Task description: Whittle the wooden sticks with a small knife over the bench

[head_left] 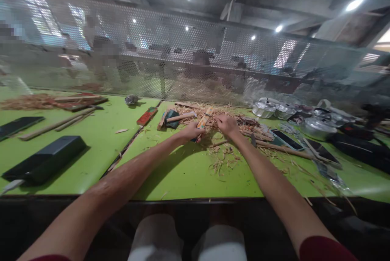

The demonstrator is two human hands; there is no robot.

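Over the green table (183, 175), my left hand (193, 131) is closed round the lower end of a small yellow and orange piece (203, 121). Close to its right, my right hand (226, 124) has its fingers curled near the top of that piece; a thin dark item seems to run from them across it, too small to name. Curled wood shavings (224, 157) lie below and behind both hands. A wooden stick (183, 116) and dark green sandpaper (172, 118) are just left of my left hand.
On the left are a black box (45, 157), wooden sticks (57, 124), a phone (20, 126) and a red-green block (147, 116). Phones (286, 139), metal tins (318, 128) and a black bag (362, 151) lie right. A perforated screen (183, 66) stands behind, with people beyond.
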